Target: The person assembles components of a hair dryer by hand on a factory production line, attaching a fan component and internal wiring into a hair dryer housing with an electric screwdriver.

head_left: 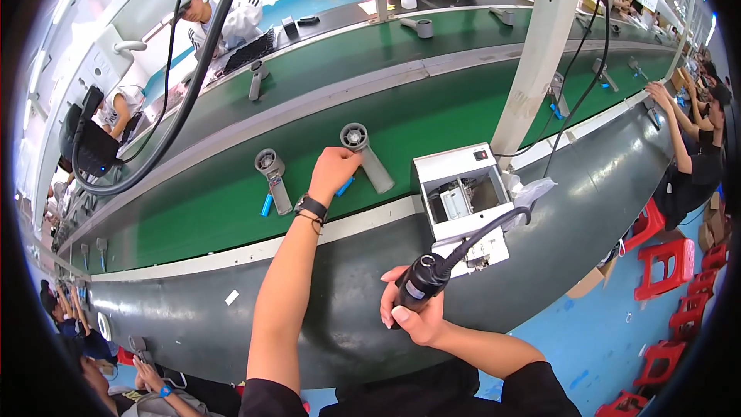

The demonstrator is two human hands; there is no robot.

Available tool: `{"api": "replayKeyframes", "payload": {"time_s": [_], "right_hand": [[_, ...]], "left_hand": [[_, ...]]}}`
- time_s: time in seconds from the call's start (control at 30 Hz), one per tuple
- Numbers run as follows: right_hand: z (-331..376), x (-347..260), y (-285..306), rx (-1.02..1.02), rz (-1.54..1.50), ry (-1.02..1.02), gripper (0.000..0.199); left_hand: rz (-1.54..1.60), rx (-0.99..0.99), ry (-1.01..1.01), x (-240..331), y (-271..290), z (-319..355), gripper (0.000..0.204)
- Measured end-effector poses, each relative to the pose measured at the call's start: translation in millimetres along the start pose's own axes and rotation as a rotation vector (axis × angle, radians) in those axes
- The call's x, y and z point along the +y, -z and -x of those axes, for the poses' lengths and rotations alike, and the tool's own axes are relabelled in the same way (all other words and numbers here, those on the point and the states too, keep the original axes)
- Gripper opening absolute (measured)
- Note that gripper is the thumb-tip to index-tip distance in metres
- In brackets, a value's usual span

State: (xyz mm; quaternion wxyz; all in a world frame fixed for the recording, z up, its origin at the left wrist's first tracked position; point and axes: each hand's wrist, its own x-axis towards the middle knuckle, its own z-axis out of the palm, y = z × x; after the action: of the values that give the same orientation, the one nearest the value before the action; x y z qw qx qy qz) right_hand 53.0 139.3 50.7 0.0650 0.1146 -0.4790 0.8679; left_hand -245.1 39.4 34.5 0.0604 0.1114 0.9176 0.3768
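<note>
Fingers of the left hand point(333, 170) curl down over the grey handheld fan point(364, 156) on the green conveyor belt point(432, 108), closing on its handle just below the round head; whether they grip fully or only rest on it I cannot tell, since the back of the hand hides the fingertips. The belt runs across the whole view, with a dark grey bench edge point(193, 316) on the near side. A white box-shaped machine point(461, 193) sits just to the right of the fan, at the belt's near edge.

The fan lies flat, its long axis slanting from the round head at upper left to the handle end at lower right, so the head points away from the person and the handle end points toward the white machine. A small blue piece shows just beside the handle, under the wrist. The left hand is the nearer one by far, touching it with the arm stretched out.

A second grey fan point(272, 177) lies near to the left, apart from the hand, head also away.

Closer in, the right hand point(413, 309) wraps shut around a black corded tool point(423, 282), held upright above the bench, well apart from the fan.
</note>
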Motion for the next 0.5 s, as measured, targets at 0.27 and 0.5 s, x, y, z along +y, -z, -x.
{"api": "replayKeyframes", "payload": {"time_s": [0.27, 0.5], "right_hand": [[-9, -12, -3, 0.137, -0.022, -0.136, 0.044], [-20, -8, -8, 0.155, 0.018, -0.318, 0.045]], "left_hand": [[0.593, -0.137, -0.154, 10, 40, 94, 0.023], [0.647, -0.082, -0.028, 15, 45, 203, 0.017]]}}
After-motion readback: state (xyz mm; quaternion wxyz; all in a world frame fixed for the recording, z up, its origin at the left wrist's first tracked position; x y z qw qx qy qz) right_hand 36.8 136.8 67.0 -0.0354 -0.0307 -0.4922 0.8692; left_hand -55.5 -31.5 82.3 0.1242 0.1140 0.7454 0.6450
